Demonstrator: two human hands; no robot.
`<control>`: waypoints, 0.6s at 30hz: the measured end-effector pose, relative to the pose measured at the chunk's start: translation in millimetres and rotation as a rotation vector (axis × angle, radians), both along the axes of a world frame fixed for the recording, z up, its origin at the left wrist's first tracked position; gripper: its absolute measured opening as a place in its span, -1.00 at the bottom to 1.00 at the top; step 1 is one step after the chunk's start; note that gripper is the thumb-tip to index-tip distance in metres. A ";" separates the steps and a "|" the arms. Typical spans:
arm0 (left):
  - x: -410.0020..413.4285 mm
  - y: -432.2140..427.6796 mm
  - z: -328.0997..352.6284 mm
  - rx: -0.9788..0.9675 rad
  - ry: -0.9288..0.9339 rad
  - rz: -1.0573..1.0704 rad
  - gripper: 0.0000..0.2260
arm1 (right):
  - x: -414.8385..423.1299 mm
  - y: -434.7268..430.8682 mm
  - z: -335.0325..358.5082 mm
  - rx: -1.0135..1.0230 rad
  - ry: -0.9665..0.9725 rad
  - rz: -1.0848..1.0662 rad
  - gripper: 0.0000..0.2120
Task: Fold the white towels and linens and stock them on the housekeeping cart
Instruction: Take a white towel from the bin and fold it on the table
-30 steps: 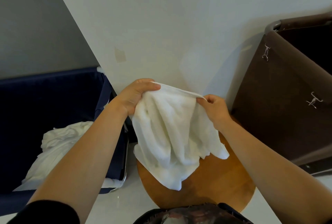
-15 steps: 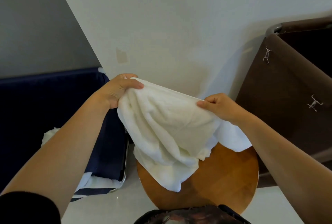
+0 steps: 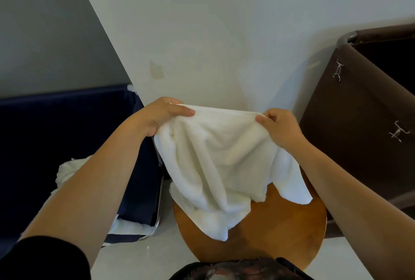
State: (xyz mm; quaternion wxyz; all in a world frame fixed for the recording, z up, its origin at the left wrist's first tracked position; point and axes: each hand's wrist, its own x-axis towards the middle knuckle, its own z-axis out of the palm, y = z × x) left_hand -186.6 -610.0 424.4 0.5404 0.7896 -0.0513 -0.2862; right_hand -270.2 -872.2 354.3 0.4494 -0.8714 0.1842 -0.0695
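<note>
A white towel hangs in loose folds between both hands, above a round wooden table. My left hand grips its upper left edge, thumb lying over the cloth. My right hand pinches the upper right edge between thumb and fingers. The towel's lower corners droop onto the tabletop. More white linen lies in the dark blue bin at the left, partly hidden behind my left forearm.
A brown fabric cart bag with metal hooks stands at the right, close to the table. A white wall rises straight ahead. The blue bin's chrome frame runs beside the table's left edge. A dark patterned object sits at the bottom edge.
Both hands have spread apart along the towel's top edge and pulled it straighter. The hanging cloth has opened out wider over the table.
</note>
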 end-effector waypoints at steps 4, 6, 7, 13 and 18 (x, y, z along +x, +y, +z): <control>9.0 9.0 -13.6 0.236 -0.264 0.051 -0.69 | -10.3 5.1 8.2 -0.230 -0.030 0.102 -0.78; 9.4 9.1 -21.8 0.302 -0.388 0.090 -0.51 | -13.5 8.4 10.1 -0.179 0.017 0.111 -0.73; 9.1 9.2 -25.8 0.328 -0.435 0.124 -0.46 | -13.0 9.9 9.6 -0.184 0.043 0.121 -0.75; -9.6 -12.4 -40.7 0.603 -0.523 -0.027 -0.47 | -9.3 37.3 15.4 -0.353 0.026 0.233 -0.80; -44.2 -61.0 -42.1 0.272 -0.484 -0.366 -0.51 | -5.2 64.7 19.1 -0.295 -0.045 0.411 -0.83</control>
